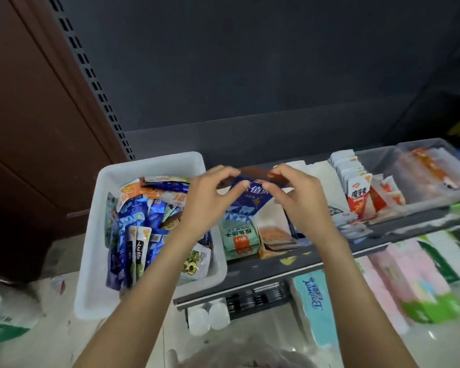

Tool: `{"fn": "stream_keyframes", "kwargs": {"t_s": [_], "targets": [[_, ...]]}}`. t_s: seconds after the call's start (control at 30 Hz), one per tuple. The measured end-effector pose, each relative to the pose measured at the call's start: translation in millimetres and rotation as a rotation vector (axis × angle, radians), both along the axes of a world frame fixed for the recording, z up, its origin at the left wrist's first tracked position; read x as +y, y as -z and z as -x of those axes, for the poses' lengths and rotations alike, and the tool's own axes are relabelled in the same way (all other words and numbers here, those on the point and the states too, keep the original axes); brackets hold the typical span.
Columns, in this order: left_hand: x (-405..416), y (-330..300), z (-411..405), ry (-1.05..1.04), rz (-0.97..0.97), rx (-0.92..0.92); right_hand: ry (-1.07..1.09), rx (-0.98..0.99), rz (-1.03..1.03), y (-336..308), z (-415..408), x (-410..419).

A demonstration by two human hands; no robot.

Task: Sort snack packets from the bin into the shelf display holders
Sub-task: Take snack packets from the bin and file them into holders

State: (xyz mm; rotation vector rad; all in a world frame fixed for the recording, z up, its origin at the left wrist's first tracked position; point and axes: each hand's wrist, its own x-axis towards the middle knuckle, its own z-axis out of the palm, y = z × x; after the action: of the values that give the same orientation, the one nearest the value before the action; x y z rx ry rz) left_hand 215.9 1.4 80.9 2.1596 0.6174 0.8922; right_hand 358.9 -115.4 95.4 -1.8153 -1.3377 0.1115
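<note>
Nearest, both forearms reach up from the bottom edge, and the left hand (206, 193) and right hand (294, 192) together pinch a blue foil snack packet with white lettering (250, 199) by its upper corners, fingertips curled narrowly onto it, holding it in the air just over the shelf's front holders. A darker brownish strip shows behind its top edge — possibly a second packet, though that is too blurred to tell. Below it stand a stack of pale green packets (238, 239) and a row of tan-orange pouches (275, 235), upright in their slots. To do this step well, I would keep the packet flat and face-forward, match it to the holder that takes its kind, and lower it straight down so its neighbours do not tip. Left of the hands sits the white rectangular plastic bin (112, 176), heaped with mixed packets, many of them blue, so much sorting seems left. Farther right, red-and-white sachets (359, 193) stand filed in a clear plastic tray (436, 147). All this rests on a dark grey metal shelf (276, 269) — beneath it lie boxed goods and a pale blue tissue pack (313, 298) on a light floor. Behind rise a dark back panel with a slotted upright (90, 75) and a reddish-brown door (24, 102).
</note>
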Motion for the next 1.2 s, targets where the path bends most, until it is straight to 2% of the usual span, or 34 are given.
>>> {"fn": "stream_keyframes", "kwargs": {"t_s": [0.13, 0.27, 0.4, 0.5, 0.67, 0.83, 0.9, 1.2], "targets": [[-15.3, -2.2, -53.9, 0.046, -0.101, -0.036, 0.064, -0.088, 0.002, -11.5, -42.1, -31.1], [-36.5, 10.4, -104.8, 0.105, -0.040, -0.016, 0.154, -0.154, 0.054, -2.0, -88.7, -54.7], [-47.8, 30.7, -129.7, 0.062, -0.038, 0.042, 0.131, -0.104, 0.105, 22.1, -118.9, -63.3], [-52.7, 42.6, -130.8, 0.052, -0.005, 0.090, 0.052, -0.076, 0.146, 37.6, -130.0, -64.8], [-61.9, 52.9, -124.5, 0.073, -0.016, 0.234, -0.038, -0.191, 0.234, 49.7, -142.5, -66.8], [-58.8, 74.4, -116.2, 0.106, -0.131, 0.542, -0.108, -0.199, 0.547, 71.0, -142.4, -65.2], [-59.6, 77.8, -113.4, 0.142, -0.142, 0.604, -0.123, -0.182, 0.619, 75.8, -139.4, -65.0], [-53.6, 72.5, -96.6, 0.235, -0.034, 0.541, -0.136, 0.024, 0.634, 66.8, -132.7, -73.2]]}}
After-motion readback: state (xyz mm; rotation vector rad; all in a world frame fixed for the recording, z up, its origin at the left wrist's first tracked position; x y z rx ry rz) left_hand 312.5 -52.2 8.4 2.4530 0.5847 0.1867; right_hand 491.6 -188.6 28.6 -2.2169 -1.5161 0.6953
